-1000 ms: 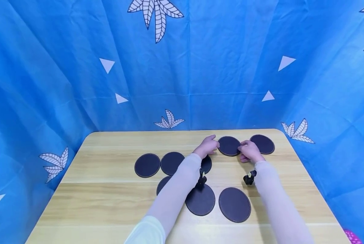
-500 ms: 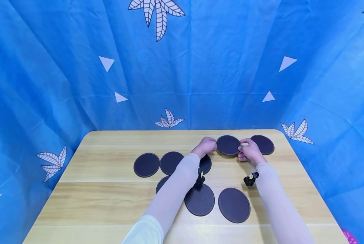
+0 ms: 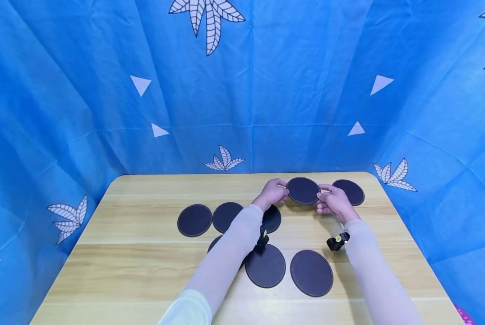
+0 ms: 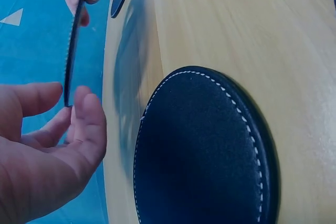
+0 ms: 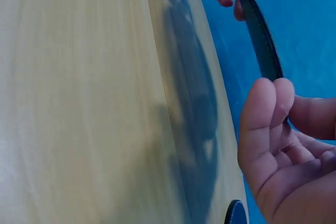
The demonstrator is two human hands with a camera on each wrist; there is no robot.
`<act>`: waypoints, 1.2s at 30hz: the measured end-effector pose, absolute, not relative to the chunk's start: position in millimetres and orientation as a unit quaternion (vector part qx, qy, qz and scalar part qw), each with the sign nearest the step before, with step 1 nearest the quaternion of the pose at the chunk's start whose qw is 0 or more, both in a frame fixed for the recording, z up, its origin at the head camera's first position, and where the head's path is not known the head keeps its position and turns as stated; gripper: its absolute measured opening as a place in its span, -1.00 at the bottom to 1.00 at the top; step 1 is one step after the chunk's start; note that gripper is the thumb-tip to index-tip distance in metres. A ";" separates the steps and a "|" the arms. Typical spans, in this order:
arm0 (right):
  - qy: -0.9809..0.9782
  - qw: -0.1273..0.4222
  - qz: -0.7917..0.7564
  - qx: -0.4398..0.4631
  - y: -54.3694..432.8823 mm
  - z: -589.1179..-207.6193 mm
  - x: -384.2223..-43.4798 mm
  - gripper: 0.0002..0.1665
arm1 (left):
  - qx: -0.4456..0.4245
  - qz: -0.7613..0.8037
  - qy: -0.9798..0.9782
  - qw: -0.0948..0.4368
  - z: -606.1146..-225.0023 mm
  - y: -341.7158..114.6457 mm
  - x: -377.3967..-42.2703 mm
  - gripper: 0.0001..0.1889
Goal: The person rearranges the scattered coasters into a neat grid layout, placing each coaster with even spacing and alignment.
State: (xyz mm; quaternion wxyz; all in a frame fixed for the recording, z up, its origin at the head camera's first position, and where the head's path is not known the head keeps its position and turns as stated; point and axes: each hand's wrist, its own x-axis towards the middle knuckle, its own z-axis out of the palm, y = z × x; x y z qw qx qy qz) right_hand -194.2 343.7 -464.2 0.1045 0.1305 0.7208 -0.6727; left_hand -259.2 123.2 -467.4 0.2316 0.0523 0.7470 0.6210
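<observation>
A round dark leather coaster [image 3: 303,190] with a stitched rim is held between both hands above the far right part of the table. My left hand [image 3: 273,192] pinches its left edge, thumb on one face and fingers on the other. At the opposite edge, my right hand [image 3: 334,201] pinches it the same way. Both wrist views show the coaster [image 4: 74,51] edge-on and off the wood, its shadow falling on the tabletop. Just right of the right hand lies another coaster [image 3: 349,192]. Below the left hand is a coaster [image 3: 272,219] partly covered by the left forearm.
More coasters lie flat on the wooden table [image 3: 136,271]: a left one [image 3: 195,220], one beside it [image 3: 227,216], and two nearer ones, a middle coaster [image 3: 265,266] and a right coaster [image 3: 311,273]. The left sleeve partly hides another [image 3: 214,243]. Blue curtains [image 3: 291,90] surround the table.
The left hand has gone from an extended finger beside the coaster to pinching its edge. The coaster has risen off the table between both hands and shifted slightly left.
</observation>
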 end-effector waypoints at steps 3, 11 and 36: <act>0.707 0.104 -0.689 0.122 343.2 -465.8 -191.1 -0.31 | 0.049 0.640 0.731 0.232 -468.0 123.0 -257.0 -0.75; 0.694 0.113 -0.705 0.092 340.9 -470.0 -182.1 -0.29 | 0.094 0.644 0.707 0.277 -469.3 117.4 -255.6 -0.49; 0.710 0.174 -0.682 0.027 344.3 -480.7 -166.1 -0.19 | 0.161 0.573 0.704 0.387 -468.8 100.8 -235.5 -0.10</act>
